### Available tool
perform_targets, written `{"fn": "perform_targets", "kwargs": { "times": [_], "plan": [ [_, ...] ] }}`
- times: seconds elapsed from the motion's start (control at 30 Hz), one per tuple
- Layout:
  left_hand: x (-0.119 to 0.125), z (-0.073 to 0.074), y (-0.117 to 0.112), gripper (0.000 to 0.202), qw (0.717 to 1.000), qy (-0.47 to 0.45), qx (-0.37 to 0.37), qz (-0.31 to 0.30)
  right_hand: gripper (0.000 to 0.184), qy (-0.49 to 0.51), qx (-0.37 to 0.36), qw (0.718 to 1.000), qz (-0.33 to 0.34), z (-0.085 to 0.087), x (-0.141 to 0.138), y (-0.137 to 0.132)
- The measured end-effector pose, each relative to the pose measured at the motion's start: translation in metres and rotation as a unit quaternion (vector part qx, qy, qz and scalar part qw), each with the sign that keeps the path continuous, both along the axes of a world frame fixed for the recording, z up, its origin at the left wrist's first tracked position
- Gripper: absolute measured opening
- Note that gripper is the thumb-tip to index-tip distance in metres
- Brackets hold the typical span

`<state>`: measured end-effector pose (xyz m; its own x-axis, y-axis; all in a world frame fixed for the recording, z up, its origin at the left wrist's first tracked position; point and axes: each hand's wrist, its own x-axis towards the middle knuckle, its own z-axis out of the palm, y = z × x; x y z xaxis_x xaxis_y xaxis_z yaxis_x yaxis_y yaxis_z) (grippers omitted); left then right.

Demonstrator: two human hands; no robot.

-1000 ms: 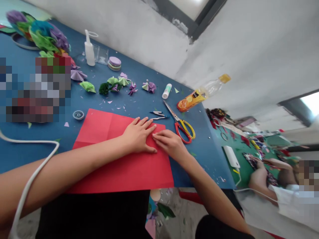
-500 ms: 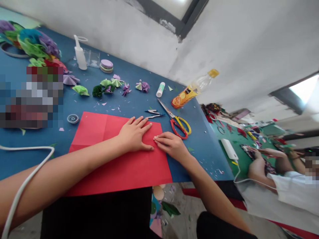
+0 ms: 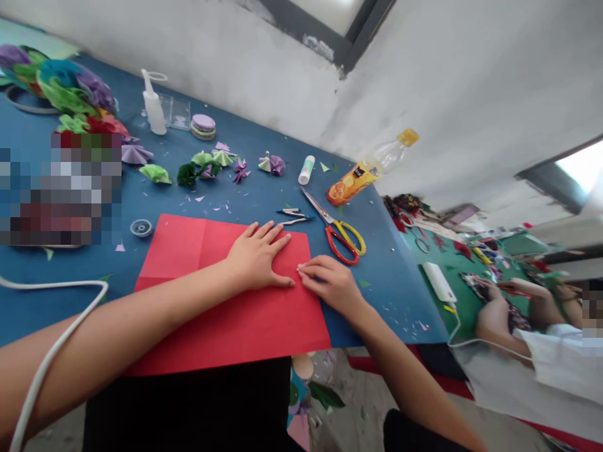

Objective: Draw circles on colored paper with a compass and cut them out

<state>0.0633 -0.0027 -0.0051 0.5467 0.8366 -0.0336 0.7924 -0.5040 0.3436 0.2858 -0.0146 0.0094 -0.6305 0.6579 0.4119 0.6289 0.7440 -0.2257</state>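
A creased sheet of red paper (image 3: pixel 264 326) lies at the near edge of the blue table. My left hand (image 3: pixel 257 256) rests flat on its upper part, fingers spread. Over the sheet's right side, my right hand (image 3: pixel 332 281) has thumb and fingers pinched together, with a tiny whitish bit at their tips that is too small to identify. Just beyond the sheet lie a compass-like blue and silver tool (image 3: pixel 296 218) and scissors (image 3: pixel 336 229) with red and yellow handles, their blades apart.
A juice bottle (image 3: pixel 370 172) and a glue stick (image 3: pixel 306 170) are at the back. Folded paper pieces (image 3: pixel 205 164), a white squeeze bottle (image 3: pixel 154 112) and a tape roll (image 3: pixel 141 228) sit leftward. A white cable (image 3: pixel 51 351) crosses my left forearm. Another person's arms (image 3: pixel 499 311) are at the green table.
The whole view has shifted slightly, so things appear a little further right and lower. Both hands keep nearly the same pose on the red paper.
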Motion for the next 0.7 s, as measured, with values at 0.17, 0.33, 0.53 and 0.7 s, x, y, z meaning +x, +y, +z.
{"fn": "perform_targets", "kwargs": {
  "times": [0.17, 0.33, 0.53, 0.7],
  "plan": [
    [0.0, 0.0, 0.0, 0.097, 1.0, -0.007, 0.001, 0.0, 0.012, -0.002, 0.011, 0.999, -0.053, 0.001, -0.003, -0.004],
    [0.0, -0.001, 0.0, 0.097, 1.0, -0.008, 0.004, 0.003, 0.015, -0.002, 0.005, 0.999, -0.049, -0.002, -0.011, -0.006],
    [0.0, -0.002, 0.0, 0.096, 1.0, -0.006, 0.007, -0.002, 0.016, -0.016, 0.009, 0.998, -0.052, -0.002, -0.016, -0.005],
    [-0.002, -0.001, 0.0, 0.096, 1.0, 0.0, 0.005, -0.003, 0.015, -0.015, 0.017, 0.999, -0.034, -0.004, -0.018, 0.0]
  ]
}}
